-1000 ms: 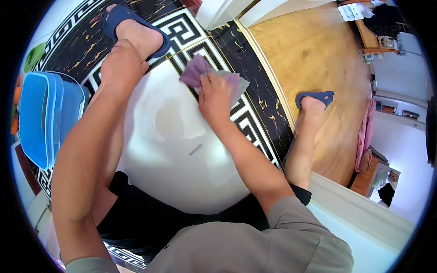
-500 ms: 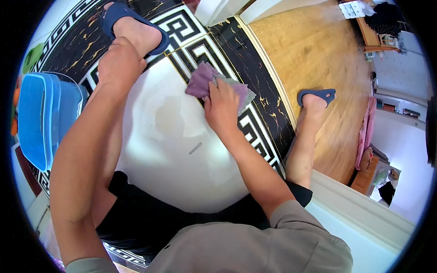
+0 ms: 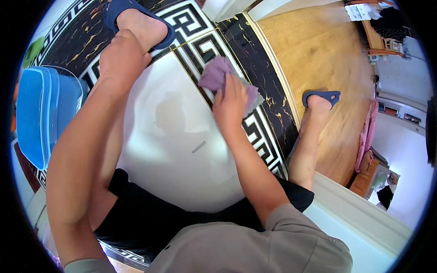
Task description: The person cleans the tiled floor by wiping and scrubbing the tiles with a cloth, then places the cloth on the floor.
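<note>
A purple and grey cloth [image 3: 215, 74] lies on the black-and-white patterned floor border [image 3: 182, 22]. My right hand [image 3: 230, 102] presses down on it, with the fingers over its middle and the cloth bunched ahead of them. My left hand [image 3: 121, 58] is wrapped round my left ankle, just above a dark blue slipper [image 3: 166, 37]. Between my legs lies a glossy white floor tile [image 3: 177, 150] with a small grey mark [image 3: 198, 146] on it.
On the left stands a blue bucket [image 3: 34, 118] with a wire handle. My right foot, in another blue slipper [image 3: 324, 97], rests on the wooden floor [image 3: 291, 50] beyond the threshold. A white door frame [image 3: 359, 204] runs along the right.
My right hand and the cloth have shifted slightly right and up in view. The whole view has also moved a little. My left hand keeps its hold on the ankle.
</note>
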A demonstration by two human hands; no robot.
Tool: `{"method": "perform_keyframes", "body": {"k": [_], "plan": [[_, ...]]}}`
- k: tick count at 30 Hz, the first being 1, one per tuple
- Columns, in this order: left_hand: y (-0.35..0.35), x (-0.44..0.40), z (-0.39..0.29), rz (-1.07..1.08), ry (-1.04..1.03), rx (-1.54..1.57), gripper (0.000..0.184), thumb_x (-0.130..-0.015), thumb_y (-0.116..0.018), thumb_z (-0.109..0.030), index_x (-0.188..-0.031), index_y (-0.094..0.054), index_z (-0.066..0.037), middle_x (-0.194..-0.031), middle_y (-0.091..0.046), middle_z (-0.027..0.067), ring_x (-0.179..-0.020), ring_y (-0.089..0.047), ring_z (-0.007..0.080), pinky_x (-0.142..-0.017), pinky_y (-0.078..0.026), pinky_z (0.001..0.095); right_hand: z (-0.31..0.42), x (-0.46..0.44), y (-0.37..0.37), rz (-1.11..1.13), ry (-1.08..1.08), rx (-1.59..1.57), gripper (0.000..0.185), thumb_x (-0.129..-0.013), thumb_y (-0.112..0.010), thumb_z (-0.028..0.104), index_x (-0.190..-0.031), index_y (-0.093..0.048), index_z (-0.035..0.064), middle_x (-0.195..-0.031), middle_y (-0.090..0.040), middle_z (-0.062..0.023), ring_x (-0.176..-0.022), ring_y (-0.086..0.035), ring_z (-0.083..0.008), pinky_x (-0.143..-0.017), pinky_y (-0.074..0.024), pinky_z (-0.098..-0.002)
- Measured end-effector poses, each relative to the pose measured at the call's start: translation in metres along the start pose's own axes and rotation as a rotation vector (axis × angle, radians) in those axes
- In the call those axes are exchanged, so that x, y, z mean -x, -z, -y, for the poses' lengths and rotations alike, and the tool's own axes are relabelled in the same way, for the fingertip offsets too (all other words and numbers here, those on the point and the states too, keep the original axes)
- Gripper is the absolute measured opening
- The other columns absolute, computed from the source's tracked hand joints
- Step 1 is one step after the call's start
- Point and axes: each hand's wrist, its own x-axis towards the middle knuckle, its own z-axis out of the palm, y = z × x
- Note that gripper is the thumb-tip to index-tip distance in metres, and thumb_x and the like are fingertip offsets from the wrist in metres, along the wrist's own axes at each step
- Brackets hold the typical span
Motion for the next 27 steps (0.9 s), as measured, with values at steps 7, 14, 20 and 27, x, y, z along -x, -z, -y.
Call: {"method": "perform_keyframes", "body": {"k": [7, 14, 20, 27], "plan": [[0.007, 0.001, -0.003, 0.019, 0.015, 0.012, 0.06, -0.078, -0.079, -0.034, -0.109, -0.052, 0.01, -0.097, -0.07, 0.0245, -0.085, -0.074, 0.0346, -0.073, -0.062, 0.0404, 0.009, -0.009, -0.002, 0.158, 0.203, -0.127, 0.041, -0.081, -0.065, 0.003, -0.121, -0.063, -0.0019, -0.128, -0.06, -0.019, -0.113, -0.057, -0.0376, -0.092, -0.0448, -0.0502], [0.008, 0.001, -0.006, 0.051, 0.041, -0.006, 0.059, -0.078, -0.08, -0.034, -0.108, -0.053, 0.009, -0.098, -0.07, 0.0255, -0.087, -0.074, 0.0359, -0.075, -0.062, 0.0417, 0.02, -0.013, -0.016, 0.08, 0.062, -0.074, 0.051, -0.083, -0.066, 0.005, -0.131, -0.055, -0.0041, -0.134, -0.055, -0.0205, -0.118, -0.053, -0.0398, -0.097, -0.0436, -0.0491], [0.002, 0.001, -0.004, 0.006, 0.008, 0.008, 0.056, -0.08, -0.076, -0.034, -0.107, -0.052, 0.009, -0.096, -0.071, 0.0251, -0.086, -0.074, 0.0364, -0.074, -0.062, 0.0426, 0.019, -0.035, -0.023, 0.142, 0.052, -0.056, 0.045, -0.083, -0.064, 0.005, -0.126, -0.056, -0.0049, -0.13, -0.057, -0.0202, -0.115, -0.053, -0.0395, -0.096, -0.044, -0.0495], [0.004, 0.003, -0.004, -0.001, 0.009, 0.005, 0.057, -0.08, -0.077, -0.036, -0.107, -0.053, 0.008, -0.096, -0.07, 0.0255, -0.087, -0.074, 0.0378, -0.075, -0.062, 0.0434, 0.032, -0.04, -0.027, 0.113, 0.003, -0.02, 0.044, -0.082, -0.06, 0.004, -0.124, -0.058, -0.0072, -0.128, -0.057, -0.0216, -0.111, -0.054, -0.0378, -0.09, -0.0445, -0.0476]]}}
